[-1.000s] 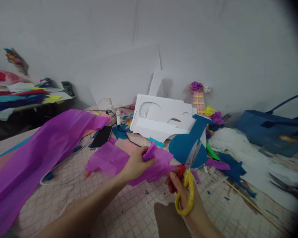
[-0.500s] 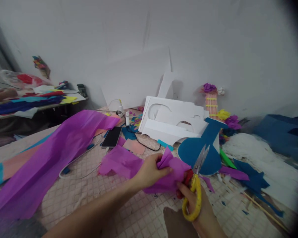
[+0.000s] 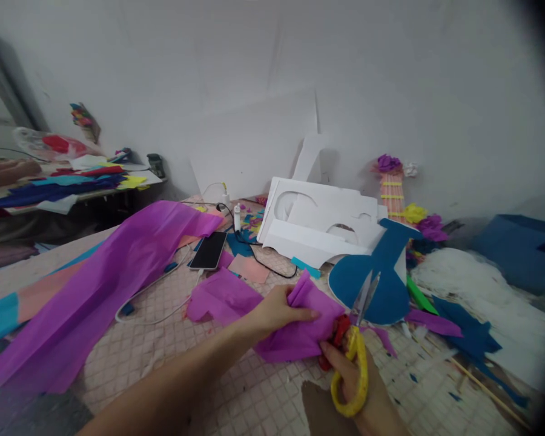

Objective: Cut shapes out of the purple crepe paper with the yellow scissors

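Note:
In the head view my left hand point(image 3: 277, 310) pinches a folded piece of purple crepe paper point(image 3: 315, 330) between thumb and fingers, near its upper edge. My right hand point(image 3: 356, 372) is closed around a pair of scissors point(image 3: 356, 348) with a yellow loop and what looks like a red one, blades pointing up and slightly apart. The right thumb also meets the paper's lower right edge. No paper lies between the blades. Behind them rests a blue flask-shaped cutout point(image 3: 381, 297). Another stretch of purple paper point(image 3: 224, 297) spreads left of the left hand.
A phone point(image 3: 209, 251) on a white cable lies beyond the hands. White card sheets point(image 3: 318, 224) lean at the back. A long purple strip point(image 3: 118, 272) covers the left side. To the right are white shreds point(image 3: 463, 290), blue scraps point(image 3: 470, 327) and a thin stick point(image 3: 488, 387).
My right hand and the scissors have shifted slightly left and down relative to the blue cutout. Both hands keep their grip on the same things. The whole view has moved slightly.

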`<action>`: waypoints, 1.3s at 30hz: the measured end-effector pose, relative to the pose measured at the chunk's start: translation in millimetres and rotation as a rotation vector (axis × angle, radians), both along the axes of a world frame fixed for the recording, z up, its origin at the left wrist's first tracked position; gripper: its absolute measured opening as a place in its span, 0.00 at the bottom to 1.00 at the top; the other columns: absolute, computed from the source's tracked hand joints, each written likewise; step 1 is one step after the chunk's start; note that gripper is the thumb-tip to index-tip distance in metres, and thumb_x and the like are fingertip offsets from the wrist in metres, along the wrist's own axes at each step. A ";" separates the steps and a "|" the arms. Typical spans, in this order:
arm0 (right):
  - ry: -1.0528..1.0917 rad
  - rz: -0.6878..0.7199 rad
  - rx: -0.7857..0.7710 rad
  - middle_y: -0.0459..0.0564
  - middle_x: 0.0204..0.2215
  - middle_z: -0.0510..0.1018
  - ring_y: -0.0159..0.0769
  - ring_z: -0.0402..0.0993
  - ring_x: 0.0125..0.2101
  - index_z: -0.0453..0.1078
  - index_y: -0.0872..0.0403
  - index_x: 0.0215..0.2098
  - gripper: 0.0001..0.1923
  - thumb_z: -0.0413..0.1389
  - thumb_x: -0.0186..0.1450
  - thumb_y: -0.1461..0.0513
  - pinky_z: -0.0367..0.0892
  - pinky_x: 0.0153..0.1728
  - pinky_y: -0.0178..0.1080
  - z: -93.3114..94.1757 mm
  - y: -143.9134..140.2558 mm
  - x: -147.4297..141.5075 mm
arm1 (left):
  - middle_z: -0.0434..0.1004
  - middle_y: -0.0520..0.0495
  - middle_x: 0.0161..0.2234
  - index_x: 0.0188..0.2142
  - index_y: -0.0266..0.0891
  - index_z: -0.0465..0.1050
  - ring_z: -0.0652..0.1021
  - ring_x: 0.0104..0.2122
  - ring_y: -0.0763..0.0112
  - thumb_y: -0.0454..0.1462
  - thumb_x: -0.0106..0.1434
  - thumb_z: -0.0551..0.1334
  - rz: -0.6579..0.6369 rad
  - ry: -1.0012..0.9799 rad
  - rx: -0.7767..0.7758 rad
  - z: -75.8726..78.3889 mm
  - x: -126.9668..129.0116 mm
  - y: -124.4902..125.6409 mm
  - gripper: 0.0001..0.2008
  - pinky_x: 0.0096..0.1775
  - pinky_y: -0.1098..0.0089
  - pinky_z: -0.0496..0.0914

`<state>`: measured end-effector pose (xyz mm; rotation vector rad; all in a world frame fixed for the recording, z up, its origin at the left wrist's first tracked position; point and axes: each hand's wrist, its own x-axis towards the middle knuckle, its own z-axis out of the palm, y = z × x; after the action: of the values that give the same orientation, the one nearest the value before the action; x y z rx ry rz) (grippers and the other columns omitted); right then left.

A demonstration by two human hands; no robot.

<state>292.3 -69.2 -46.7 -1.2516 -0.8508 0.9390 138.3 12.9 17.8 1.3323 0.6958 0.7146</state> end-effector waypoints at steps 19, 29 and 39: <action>0.009 0.062 -0.001 0.45 0.27 0.77 0.35 0.72 0.27 0.70 0.54 0.34 0.15 0.65 0.50 0.60 0.69 0.30 0.36 29.0 -13.3 -15.4 | 0.78 0.44 0.33 0.36 0.32 0.75 0.77 0.30 0.69 0.37 0.40 0.73 -0.083 -0.007 -0.178 6.0 -5.0 2.0 0.22 0.35 0.68 0.72; 0.094 0.033 0.062 0.37 0.20 0.65 0.26 0.62 0.18 0.64 0.52 0.28 0.15 0.65 0.51 0.56 0.58 0.17 0.29 31.7 -8.8 -6.1 | 0.77 0.49 0.28 0.30 0.33 0.74 0.76 0.27 0.71 0.36 0.40 0.73 -0.025 0.004 -0.205 10.6 -9.4 5.2 0.17 0.32 0.71 0.71; 0.003 0.085 0.069 0.38 0.19 0.66 0.28 0.62 0.18 0.63 0.51 0.30 0.13 0.62 0.56 0.54 0.58 0.19 0.31 54.5 -14.2 8.9 | 0.75 0.49 0.27 0.30 0.33 0.73 0.75 0.27 0.70 0.38 0.41 0.72 0.014 0.110 -0.032 17.8 -15.0 8.8 0.17 0.31 0.71 0.69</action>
<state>301.2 -83.5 7.9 -1.1620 -0.9329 0.9702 123.3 21.8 35.6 1.3465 0.8023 0.6426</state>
